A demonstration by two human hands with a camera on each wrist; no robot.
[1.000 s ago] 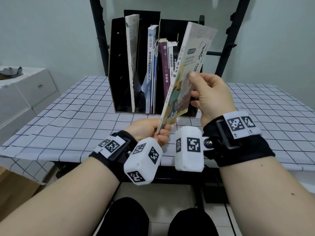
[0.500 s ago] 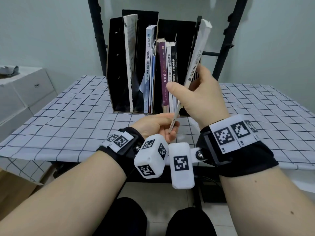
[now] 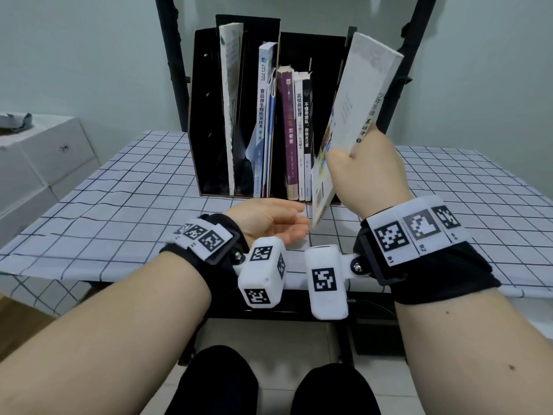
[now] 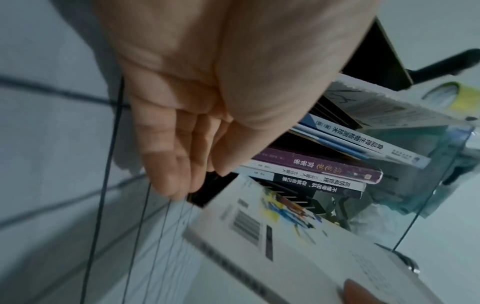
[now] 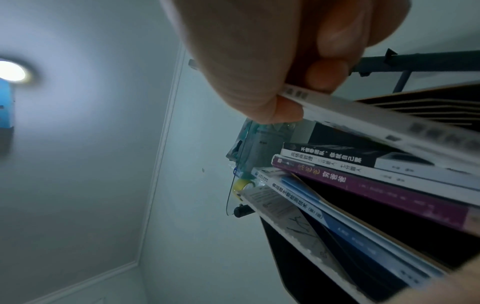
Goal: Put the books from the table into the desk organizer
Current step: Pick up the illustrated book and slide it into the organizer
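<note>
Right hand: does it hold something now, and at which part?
The right hand holds a white book near its lower half, fingers at the spine edge. The left hand holds nothing.

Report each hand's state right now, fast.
Left hand: open, fingers relaxed, holding nothing, just above the table.
Right hand: gripping the white book, tilted in front of the desk organizer.

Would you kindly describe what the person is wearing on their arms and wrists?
Both forearms are bare, with no sleeves. Each wrist carries a black fabric wrist strap, left and right, topped by a white band printed with black square markers. A white boxy camera with similar markers is mounted on each strap, left and right. No gloves, no visible cables.
</note>
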